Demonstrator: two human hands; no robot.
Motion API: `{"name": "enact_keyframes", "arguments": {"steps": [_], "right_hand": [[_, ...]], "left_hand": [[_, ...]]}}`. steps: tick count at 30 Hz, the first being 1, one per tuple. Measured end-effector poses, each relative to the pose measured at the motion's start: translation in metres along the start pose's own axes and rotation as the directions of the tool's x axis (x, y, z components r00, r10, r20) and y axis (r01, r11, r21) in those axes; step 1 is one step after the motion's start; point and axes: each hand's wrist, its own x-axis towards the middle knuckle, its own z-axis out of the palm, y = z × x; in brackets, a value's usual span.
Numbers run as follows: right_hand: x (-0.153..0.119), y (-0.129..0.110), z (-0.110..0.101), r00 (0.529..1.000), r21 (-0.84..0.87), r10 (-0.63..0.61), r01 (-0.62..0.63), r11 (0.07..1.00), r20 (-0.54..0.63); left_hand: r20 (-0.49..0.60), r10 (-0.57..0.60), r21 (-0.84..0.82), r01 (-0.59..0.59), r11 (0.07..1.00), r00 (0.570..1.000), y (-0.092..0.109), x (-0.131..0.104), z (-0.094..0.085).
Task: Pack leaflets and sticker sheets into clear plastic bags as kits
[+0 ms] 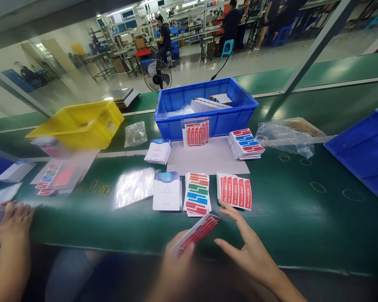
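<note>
My left hand (179, 256) grips a small set of cards and red label sheets (199, 231), tilted up to the right over the table's front edge. With fingers apart and nothing in it, my right hand (244, 241) is just right of that set, its index fingertip by a stack of red level-label sheets (236, 191). Left of these lie a stack of multicoloured label sheets (197, 194), a stack of white booklets with blue tops (166, 192) and clear plastic bags (134, 187). Whether the right fingertip touches the red sheets I cannot tell.
A blue bin (206, 123) stands behind, with bagged labels (195, 133) leaning on it. More booklets (158, 151) and label sheets (245, 143) flank it. A yellow bin (82, 126) is at left, near a co-worker's hand (11, 222). Rubber bands (318, 187) lie right.
</note>
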Motion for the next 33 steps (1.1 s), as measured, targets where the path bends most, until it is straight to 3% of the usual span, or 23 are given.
{"name": "enact_keyframes", "arguments": {"steps": [4,7,13,16,18,20,22,24,28,33], "right_hand": [[0.0,0.024,0.009,0.99,0.309,0.093,-0.121,0.943,0.102],[0.0,0.033,0.021,0.987,0.399,0.082,-0.133,0.907,0.141],[0.005,0.033,0.033,0.987,0.434,-0.004,-0.066,0.899,0.158],[0.006,0.036,0.028,0.984,0.465,-0.055,-0.031,0.885,0.168],[0.004,0.04,0.021,0.986,0.503,-0.076,-0.009,0.864,0.148],[0.002,0.044,0.014,0.987,0.526,-0.077,-0.009,0.851,0.14],[0.0,0.046,0.009,0.98,0.504,-0.062,-0.041,0.863,0.187],[-0.001,0.046,0.008,0.965,0.447,-0.043,-0.08,0.891,0.259],[-0.001,0.044,0.013,0.949,0.367,-0.007,-0.115,0.923,0.315],[-0.002,0.042,0.017,0.962,0.386,0.084,-0.183,0.904,0.26]], "left_hand": [[0.204,0.239,-0.005,-0.243,0.97,0.949,0.0,0.011,-0.006],[0.273,0.317,-0.061,-0.312,0.948,0.908,-0.005,0.016,0.003],[0.303,0.338,-0.077,-0.331,0.94,0.891,-0.015,0.017,0.011],[0.263,0.407,-0.053,-0.408,0.911,0.875,-0.016,0.022,-0.005],[0.159,0.456,0.041,-0.467,0.883,0.876,-0.014,0.032,-0.024],[-0.019,0.432,0.265,-0.412,0.872,0.902,-0.01,0.05,-0.048],[-0.219,0.349,0.51,-0.198,0.837,0.911,-0.005,0.074,-0.071],[-0.309,0.29,0.595,-0.053,0.802,0.906,-0.002,0.1,-0.089],[-0.367,0.147,0.662,0.147,0.735,0.919,-0.005,0.141,-0.101],[-0.33,0.015,0.648,0.215,0.73,0.944,-0.012,0.153,-0.1]]}}
